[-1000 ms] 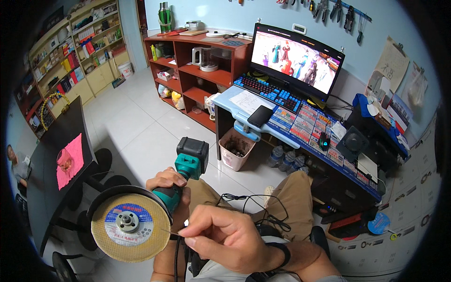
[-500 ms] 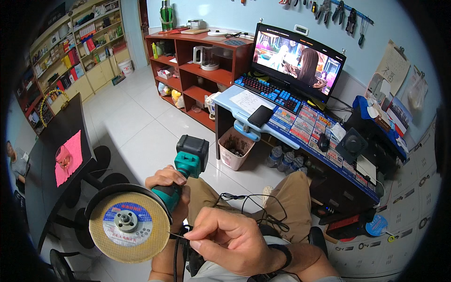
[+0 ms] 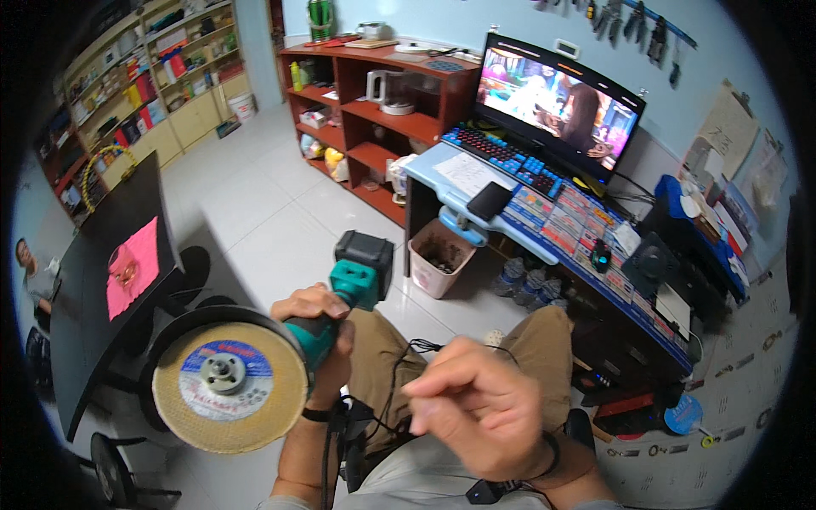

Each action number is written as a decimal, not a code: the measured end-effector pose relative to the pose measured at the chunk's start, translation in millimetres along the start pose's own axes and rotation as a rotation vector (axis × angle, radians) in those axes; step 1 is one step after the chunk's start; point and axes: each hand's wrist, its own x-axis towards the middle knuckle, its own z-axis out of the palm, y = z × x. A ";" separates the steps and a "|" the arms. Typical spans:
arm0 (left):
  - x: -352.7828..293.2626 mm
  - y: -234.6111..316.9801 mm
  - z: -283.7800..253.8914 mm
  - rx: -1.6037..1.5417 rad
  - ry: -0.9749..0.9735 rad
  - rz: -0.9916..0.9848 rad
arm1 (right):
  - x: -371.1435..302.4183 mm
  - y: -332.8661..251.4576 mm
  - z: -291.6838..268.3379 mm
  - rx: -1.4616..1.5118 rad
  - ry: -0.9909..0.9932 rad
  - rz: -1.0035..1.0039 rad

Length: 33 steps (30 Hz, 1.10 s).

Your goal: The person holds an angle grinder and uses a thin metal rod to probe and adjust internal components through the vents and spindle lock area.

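Observation:
My left hand (image 3: 316,308) is wrapped around the green and black body of a cordless angle grinder (image 3: 320,337), its black battery raised at the far end. The yellowish cutting disc (image 3: 183,399), with a blue and white label, faces me under a dark guard (image 3: 161,340). A metal flange nut (image 3: 223,373) sits at its centre. To the right of the disc, my right hand (image 3: 480,408) hangs above my lap with thumb and forefinger close in a pinch. Motion smears it, and whatever lies between the fingertips cannot be made out.
A black table (image 3: 72,340) with a pink cloth (image 3: 134,276) stands left, a seated person beyond it. Ahead right are a desk with keyboard (image 3: 501,161) and monitor (image 3: 557,106), and a waste bin (image 3: 440,259). Black cables (image 3: 384,408) hang near my lap.
My right hand has moved right, away from the disc; the thin pin-like piece seen in its fingers no longer shows. My left hand keeps its grip on the grinder. The view has shifted slightly.

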 end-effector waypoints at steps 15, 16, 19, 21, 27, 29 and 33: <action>2.8 -1.9 -4.0 0.002 -0.092 0.010 | 8.1 1.8 4.3 -0.153 0.042 -0.085; 2.1 -3.4 -5.3 0.008 -0.090 0.008 | 8.7 2.9 4.2 -0.148 0.038 -0.082; 0.6 -11.6 -6.0 0.049 -0.096 0.044 | 11.1 3.4 8.0 -0.200 0.029 -0.118; 1.8 -14.2 -1.4 0.043 -0.098 0.068 | 13.9 0.1 15.8 -0.297 0.135 -0.181; -7.2 -19.1 -15.1 -0.160 -0.131 -0.054 | 24.3 6.8 29.2 -0.371 0.060 -0.362; -2.2 -13.8 -7.3 -0.053 -0.126 0.002 | 23.7 9.3 30.1 -0.390 0.055 -0.365; -0.4 -22.7 -11.2 -0.069 -0.133 0.115 | 18.0 7.9 30.8 -0.607 0.020 -0.496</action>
